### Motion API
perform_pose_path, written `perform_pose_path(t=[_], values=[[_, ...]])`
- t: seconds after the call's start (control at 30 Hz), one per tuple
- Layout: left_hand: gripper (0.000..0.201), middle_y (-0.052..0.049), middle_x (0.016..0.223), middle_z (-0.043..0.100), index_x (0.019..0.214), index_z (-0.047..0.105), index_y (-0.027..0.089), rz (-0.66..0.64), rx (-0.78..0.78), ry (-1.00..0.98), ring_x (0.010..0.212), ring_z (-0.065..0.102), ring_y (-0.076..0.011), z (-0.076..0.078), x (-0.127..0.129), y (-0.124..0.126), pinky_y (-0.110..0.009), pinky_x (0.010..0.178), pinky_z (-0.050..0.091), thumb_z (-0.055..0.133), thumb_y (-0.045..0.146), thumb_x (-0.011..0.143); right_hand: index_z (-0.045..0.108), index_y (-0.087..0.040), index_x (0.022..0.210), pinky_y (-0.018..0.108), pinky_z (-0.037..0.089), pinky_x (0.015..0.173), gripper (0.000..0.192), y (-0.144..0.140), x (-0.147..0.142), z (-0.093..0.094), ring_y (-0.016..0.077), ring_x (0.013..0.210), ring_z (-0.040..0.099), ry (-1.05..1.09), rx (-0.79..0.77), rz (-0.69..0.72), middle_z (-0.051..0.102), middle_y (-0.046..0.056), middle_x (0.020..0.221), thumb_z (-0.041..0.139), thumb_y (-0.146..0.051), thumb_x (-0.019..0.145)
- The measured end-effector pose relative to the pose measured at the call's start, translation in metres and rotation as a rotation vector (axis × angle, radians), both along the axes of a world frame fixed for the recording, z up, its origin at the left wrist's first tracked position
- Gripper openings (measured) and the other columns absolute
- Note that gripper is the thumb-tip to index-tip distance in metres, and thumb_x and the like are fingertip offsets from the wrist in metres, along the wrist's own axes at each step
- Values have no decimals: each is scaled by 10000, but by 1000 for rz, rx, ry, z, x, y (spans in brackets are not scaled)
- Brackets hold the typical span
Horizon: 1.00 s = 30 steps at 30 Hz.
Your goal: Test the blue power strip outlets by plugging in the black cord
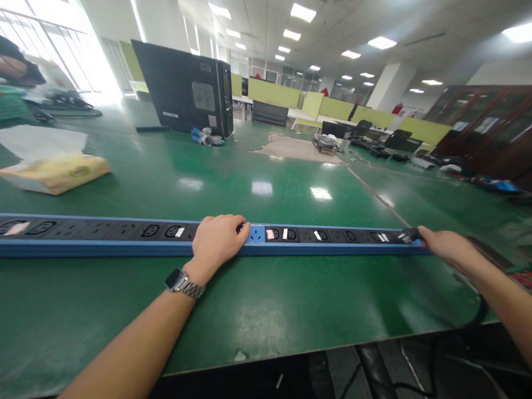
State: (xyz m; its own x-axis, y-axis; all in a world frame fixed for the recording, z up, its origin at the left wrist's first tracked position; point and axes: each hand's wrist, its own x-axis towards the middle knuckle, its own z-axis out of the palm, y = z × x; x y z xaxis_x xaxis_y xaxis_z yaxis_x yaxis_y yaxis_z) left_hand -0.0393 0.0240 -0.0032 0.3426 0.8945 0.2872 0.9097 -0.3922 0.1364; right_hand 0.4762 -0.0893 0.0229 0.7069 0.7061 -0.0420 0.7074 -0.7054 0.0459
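A long blue power strip [332, 250] with black sockets runs across the green table in front of me. Several small white labels are stuck between its sockets. My left hand [218, 238], with a watch on the wrist, is closed over the strip's middle, just left of a blue socket [256, 234]. At the strip's right end my right hand [446, 245] grips a black plug [410, 235], its metal pins pointing left above the sockets. Whether the plug touches the strip I cannot tell. A black cable [482, 313] hangs over the table edge beneath my right forearm.
A tissue pack [62, 173] lies beyond the strip at left. Farther back stand a black computer tower [187, 88] and, beside its base, blue-grey gloves [206, 137]. Another person's arm [14, 61] shows at far left. The green tabletop [266, 310] ends close to me.
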Motion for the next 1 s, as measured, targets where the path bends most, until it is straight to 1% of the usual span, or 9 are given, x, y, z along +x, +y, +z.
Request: perform_pose_path(t=[0.1, 0.17, 0.23, 0.33, 0.5, 0.73, 0.87, 0.93, 1.0], values=[[410, -54, 964, 754, 939, 731, 258, 10, -4, 10, 896, 676, -262, 0, 0, 0, -390, 785, 432, 357, 423, 907, 714, -97, 997, 391, 454, 808, 696, 0, -5, -1, 363, 1046, 611, -1, -37, -52, 656, 249, 1094, 185, -544, 939], [409, -55, 968, 754, 939, 730, 258, 9, -10, 12, 899, 676, -260, 1, 1, 0, -388, 785, 434, 358, 424, 906, 667, -84, 1159, 436, 454, 832, 783, -2, -14, -2, 398, 1096, 588, -25, -13, -83, 626, 272, 1177, 126, -597, 923], [408, -51, 981, 754, 944, 730, 260, 6, -11, 7, 908, 675, -258, 1, 1, 0, -382, 787, 435, 358, 424, 907, 643, -75, 1211, 473, 451, 847, 837, -6, -25, -1, 423, 1099, 582, -54, 24, -124, 608, 288, 1210, 86, -623, 911], [406, -49, 1000, 753, 953, 732, 263, 17, -19, 5, 917, 674, -259, 2, 1, 0, -379, 793, 436, 365, 430, 903, 648, -97, 1205, 517, 448, 856, 832, -10, -43, 2, 444, 1080, 590, -78, 37, -131, 619, 285, 1189, 69, -618, 910], [414, -57, 1010, 752, 960, 733, 258, 20, -38, 17, 919, 672, -263, 2, 1, 0, -378, 796, 438, 363, 433, 897, 652, -114, 1157, 517, 461, 851, 806, -12, -58, 6, 431, 1029, 625, -111, -44, -87, 652, 261, 1090, 45, -589, 921], [424, -62, 1005, 751, 977, 731, 257, 3, -20, 24, 917, 674, -270, 2, 0, 0, -385, 798, 444, 352, 433, 905, 607, -62, 1106, 503, 482, 805, 763, -33, -57, -19, 411, 950, 660, -156, -111, -3, 649, 279, 1011, 76, -581, 929], [429, -71, 1011, 751, 989, 734, 249, 1, -34, 24, 923, 673, -262, 3, 1, 0, -377, 799, 448, 355, 430, 902, 622, -53, 1058, 486, 480, 818, 548, -26, -57, -12, 401, 977, 651, -178, -167, 76, 645, 280, 1061, 276, -459, 931], [428, -71, 1007, 752, 990, 733, 250, 6, -37, 25, 917, 674, -258, 3, 1, 0, -373, 798, 448, 357, 434, 900, 640, -65, 1035, 460, 481, 818, 392, -17, -58, -2, 380, 983, 654, -173, -224, 100, 647, 272, 1081, 425, -351, 875], [431, -72, 1003, 752, 986, 734, 249, 7, -37, 21, 913, 675, -265, 3, 0, 0, -378, 795, 448, 357, 438, 899, 657, -80, 1021, 443, 481, 806, 312, -12, -61, 6, 367, 974, 661, -162, -276, 89, 648, 265, 1095, 500, -252, 813]])
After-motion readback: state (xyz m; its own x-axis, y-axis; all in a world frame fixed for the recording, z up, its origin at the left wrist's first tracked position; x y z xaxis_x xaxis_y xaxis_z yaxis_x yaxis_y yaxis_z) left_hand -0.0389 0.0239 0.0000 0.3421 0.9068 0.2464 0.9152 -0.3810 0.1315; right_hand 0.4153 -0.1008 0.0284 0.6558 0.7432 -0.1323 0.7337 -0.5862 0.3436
